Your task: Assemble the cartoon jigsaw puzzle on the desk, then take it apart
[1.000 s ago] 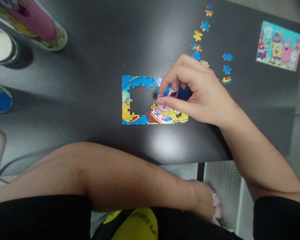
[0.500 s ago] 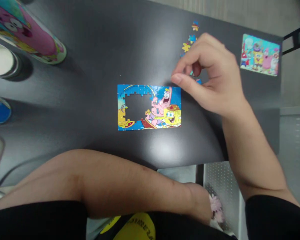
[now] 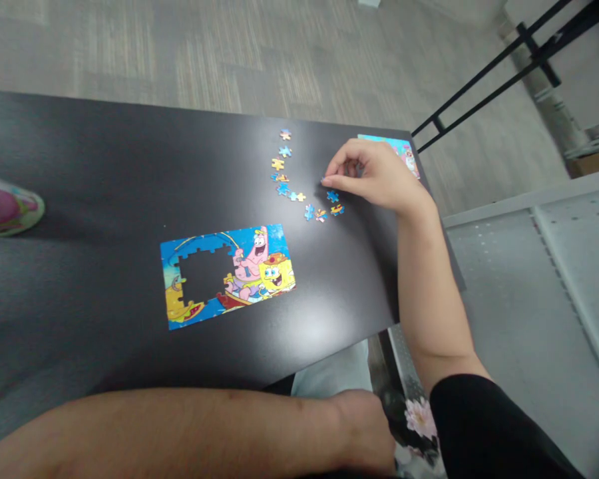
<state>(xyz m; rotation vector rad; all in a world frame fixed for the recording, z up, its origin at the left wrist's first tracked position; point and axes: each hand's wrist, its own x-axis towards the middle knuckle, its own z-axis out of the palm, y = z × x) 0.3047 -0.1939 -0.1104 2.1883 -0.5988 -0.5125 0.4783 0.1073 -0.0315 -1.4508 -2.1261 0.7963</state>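
My right hand point(image 3: 367, 174) hovers over the right part of the dark table, its thumb and index finger pinched on a small puzzle piece point(image 3: 323, 180) that barely shows. Just below it lie loose blue and orange pieces, such as a blue piece point(image 3: 333, 196) and an orange-blue piece point(image 3: 337, 210). Nearer to me sits the partly filled cartoon puzzle point(image 3: 277, 274), with a gap in its left half. My left hand point(image 3: 362, 429) rests low by the table's front edge, below the puzzle, its fingers hidden from view.
Several loose pieces curve in a line from a far piece point(image 3: 285, 134) toward the right hand. A cartoon picture card point(image 3: 410, 158) lies at the table's right end, partly behind my hand. A pink-and-green printed can point(image 3: 10, 207) stands at the left. Black metal bars point(image 3: 489, 72) rise beyond the corner.
The view has swung right and farther out. My right hand has moved away from the puzzle to the loose pieces near the card, fingertips now pinched on a piece. My left arm stays low.
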